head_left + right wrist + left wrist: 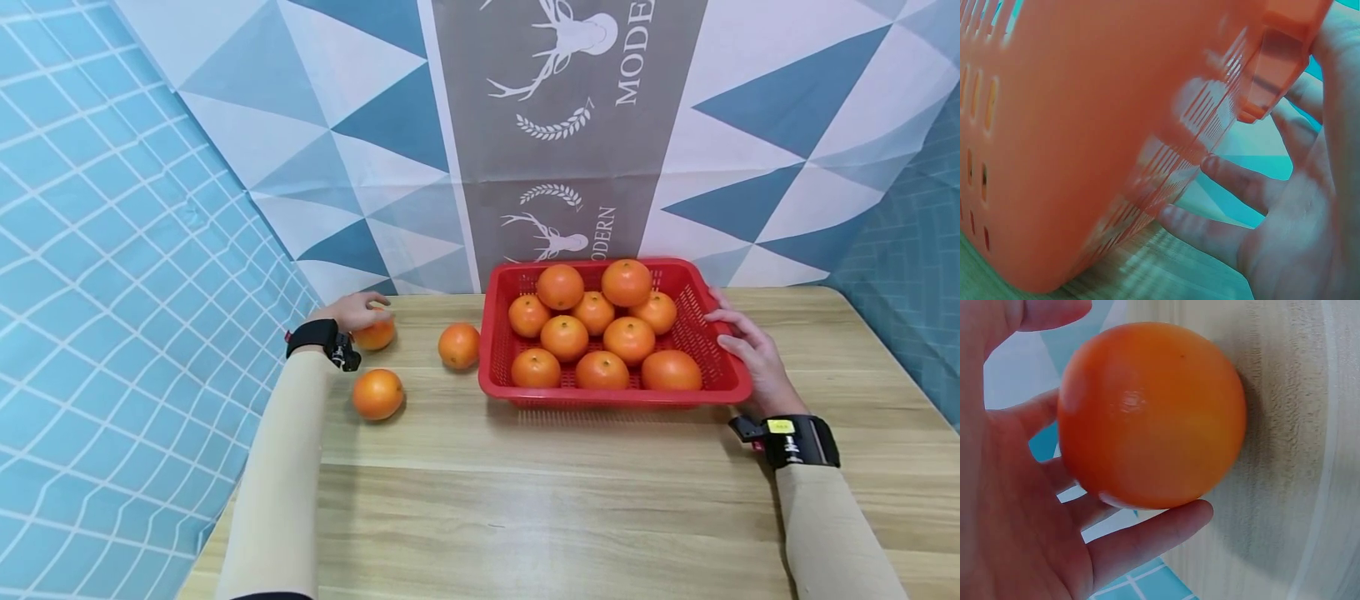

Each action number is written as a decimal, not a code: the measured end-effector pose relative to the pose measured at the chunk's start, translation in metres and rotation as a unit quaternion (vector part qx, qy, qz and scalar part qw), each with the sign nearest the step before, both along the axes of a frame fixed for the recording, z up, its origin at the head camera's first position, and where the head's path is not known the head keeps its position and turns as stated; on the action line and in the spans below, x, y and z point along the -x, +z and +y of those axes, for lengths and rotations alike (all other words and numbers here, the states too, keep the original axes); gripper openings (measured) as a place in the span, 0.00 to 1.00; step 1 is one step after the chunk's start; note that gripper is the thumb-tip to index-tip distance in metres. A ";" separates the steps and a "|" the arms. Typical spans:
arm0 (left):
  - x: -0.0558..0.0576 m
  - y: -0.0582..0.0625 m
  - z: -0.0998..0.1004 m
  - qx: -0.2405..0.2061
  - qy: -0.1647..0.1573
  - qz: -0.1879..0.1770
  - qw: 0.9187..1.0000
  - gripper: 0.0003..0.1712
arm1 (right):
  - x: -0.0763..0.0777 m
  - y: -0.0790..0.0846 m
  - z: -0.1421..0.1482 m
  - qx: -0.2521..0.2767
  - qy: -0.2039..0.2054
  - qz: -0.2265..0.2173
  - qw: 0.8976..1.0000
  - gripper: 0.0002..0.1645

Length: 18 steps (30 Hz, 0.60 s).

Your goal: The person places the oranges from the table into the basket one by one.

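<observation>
In the head view my left hand [354, 312] reaches over an orange [375, 333] at the far left. The left wrist view shows its spread fingers [1147, 540] beside and behind that orange [1154, 419]; one touches its underside as seen there, while the thumb stands apart. The orange casts a shadow on the table. My right hand [759, 362] holds the right rim of a red plastic basket [615, 397]. Seen from the right wrist, two fingertips touch the basket's slotted wall [1079, 144]; the thumb tip is hidden. Several oranges [565, 337] lie in the basket, some stacked.
Two more oranges lie loose on the wooden table [540, 508]: one [378, 394] nearer me, another [459, 346] just left of the basket. A patterned cloth wall [360, 150] rises behind the table, and blue checked cloth [112, 275] hangs along the left.
</observation>
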<state>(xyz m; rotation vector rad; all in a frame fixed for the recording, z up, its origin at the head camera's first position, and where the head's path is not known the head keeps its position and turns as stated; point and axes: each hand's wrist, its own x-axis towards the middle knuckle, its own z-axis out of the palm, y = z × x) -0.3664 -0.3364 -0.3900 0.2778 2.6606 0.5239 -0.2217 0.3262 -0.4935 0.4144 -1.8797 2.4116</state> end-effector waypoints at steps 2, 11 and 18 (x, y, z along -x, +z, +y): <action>0.001 -0.003 -0.001 0.002 -0.002 0.001 1.000 0.41 | 0.000 0.000 0.000 -0.004 -0.003 -0.003 1.000 0.26; 0.005 -0.009 -0.001 0.012 -0.004 0.004 1.000 0.36 | 0.002 0.000 0.000 0.003 -0.002 0.002 1.000 0.25; -0.002 -0.009 0.004 0.012 -0.011 0.029 0.999 0.33 | 0.002 -0.003 0.001 0.003 0.001 0.009 1.000 0.25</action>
